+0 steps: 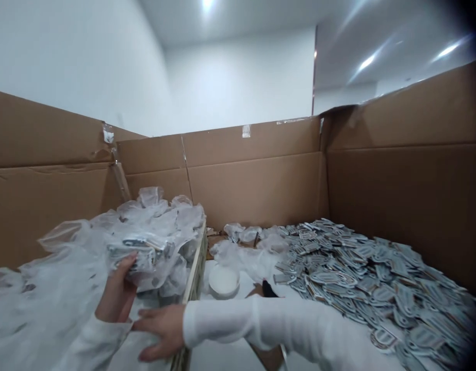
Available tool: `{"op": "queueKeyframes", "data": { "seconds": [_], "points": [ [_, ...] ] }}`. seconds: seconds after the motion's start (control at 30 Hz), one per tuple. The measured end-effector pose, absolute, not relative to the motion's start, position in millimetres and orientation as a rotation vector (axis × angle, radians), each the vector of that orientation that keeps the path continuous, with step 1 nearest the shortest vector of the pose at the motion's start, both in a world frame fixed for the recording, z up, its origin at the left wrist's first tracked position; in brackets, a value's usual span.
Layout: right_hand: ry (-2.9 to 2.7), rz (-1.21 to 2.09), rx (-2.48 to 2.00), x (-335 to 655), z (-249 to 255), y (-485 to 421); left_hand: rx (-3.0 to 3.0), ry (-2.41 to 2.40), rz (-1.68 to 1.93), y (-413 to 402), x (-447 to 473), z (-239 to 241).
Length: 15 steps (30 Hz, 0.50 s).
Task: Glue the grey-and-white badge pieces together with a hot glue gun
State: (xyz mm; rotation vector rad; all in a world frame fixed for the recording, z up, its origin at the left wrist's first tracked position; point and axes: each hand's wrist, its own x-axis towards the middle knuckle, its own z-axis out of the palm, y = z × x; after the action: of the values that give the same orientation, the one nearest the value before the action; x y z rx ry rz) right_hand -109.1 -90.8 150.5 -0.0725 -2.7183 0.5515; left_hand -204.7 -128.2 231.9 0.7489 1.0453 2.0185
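On the left, my left hand (117, 291) grips a clear plastic bag (143, 255) with flat grey pieces inside, its thumb pressed on the near side. The bag is raised in front of a heap of thin, clear plastic bags (60, 273). My right hand (160, 330) reaches across with its fingers spread, below the held bag and close to my left wrist. Nothing shows in its grasp. Part of the bag's underside is hidden by my left hand.
A large pile of flat grey loop-ended pieces (357, 278) fills the right side. Between pile and bags are a wooden strip (197, 265), a white round dish (224, 282) and loose plastic (247, 257). Tall cardboard walls (253, 185) enclose the area.
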Motion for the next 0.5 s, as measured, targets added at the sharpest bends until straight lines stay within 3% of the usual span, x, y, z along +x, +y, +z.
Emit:
{"op": "queueKeyframes", "data": {
  "seconds": [0.13, 0.27, 0.5],
  "points": [
    [-2.437, 0.382, -0.357, -28.9, 166.9, -75.6, 0.959, 1.181, 1.878, -118.2, -187.8, 220.2],
    [-2.024, 0.54, -0.636, 38.3, 172.9, -69.1, 1.166, 1.281, 1.718, -106.4, -157.6, 222.0],
    [-2.204, 0.617, -0.867, 120.5, 136.0, -77.4, 1.471, 1.356, 1.457, -50.5, -112.3, 249.1]
  ]
}}
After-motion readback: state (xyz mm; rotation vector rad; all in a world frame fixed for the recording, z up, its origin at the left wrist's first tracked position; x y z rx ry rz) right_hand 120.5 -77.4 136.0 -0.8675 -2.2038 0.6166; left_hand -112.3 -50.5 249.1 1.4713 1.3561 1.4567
